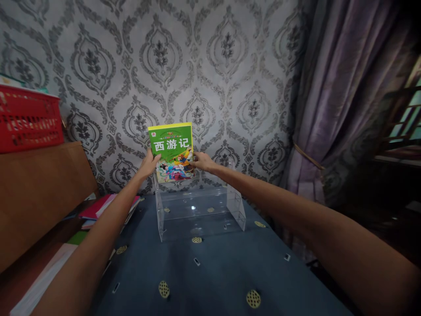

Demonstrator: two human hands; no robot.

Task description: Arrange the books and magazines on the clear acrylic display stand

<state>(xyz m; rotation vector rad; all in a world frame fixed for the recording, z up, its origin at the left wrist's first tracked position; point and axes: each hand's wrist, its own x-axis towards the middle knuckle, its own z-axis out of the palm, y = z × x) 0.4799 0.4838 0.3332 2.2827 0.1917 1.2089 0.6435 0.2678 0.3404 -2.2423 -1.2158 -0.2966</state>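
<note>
A green picture book (171, 153) with white Chinese characters and colourful figures on its cover is held upright between my two hands. My left hand (149, 164) grips its left edge, the thumb lying on the cover. On the opposite edge, my right hand (202, 162) is closed with the thumb at the front. Below and around the book's lower end stands a clear acrylic rack (194, 204) with tiers and two side panels. The book is at the rack's back left; whether its bottom edge touches the rack I cannot tell.
The rack stands on a dark blue patterned tablecloth (210, 272). Books and folders (98, 206) are stacked at the left beside a wooden board (39, 193), with a red basket (29, 118) above. Patterned wallpaper (226, 66) is behind, and a purple curtain (329, 96) hangs at the right.
</note>
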